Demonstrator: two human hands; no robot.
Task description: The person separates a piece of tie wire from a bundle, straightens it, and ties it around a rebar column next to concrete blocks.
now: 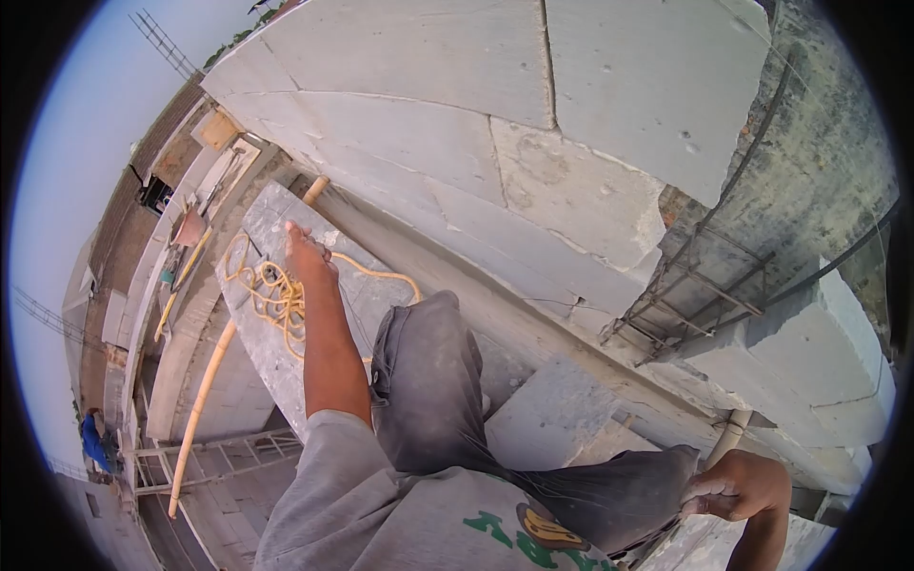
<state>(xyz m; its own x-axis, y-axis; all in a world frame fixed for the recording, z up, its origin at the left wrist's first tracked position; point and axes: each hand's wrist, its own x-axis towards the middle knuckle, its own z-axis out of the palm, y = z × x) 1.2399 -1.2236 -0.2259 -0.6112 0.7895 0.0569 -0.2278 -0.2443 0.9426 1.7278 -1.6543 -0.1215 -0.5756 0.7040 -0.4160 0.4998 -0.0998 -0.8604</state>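
Note:
My left hand (307,255) is stretched forward over a grey, dusty board (276,205), its fingers apart and seemingly holding nothing. Beside and under it lies a tangled yellow rope (278,297), one length running right across the board towards my knee. My right hand (738,485) is at my right knee, fingers curled in against the dark grey trouser leg (609,490). The cloth there is drawn into folds towards the fingertips, and part of the grip is hidden.
A wall of pale blocks (409,133) rises ahead and right. Steel bars (700,285) jut by a concrete column (819,162). Bamboo poles (205,409) run under the boards. At left are a ladder-like frame (214,462), a lower ledge with tools, and a person in blue (95,443) far below.

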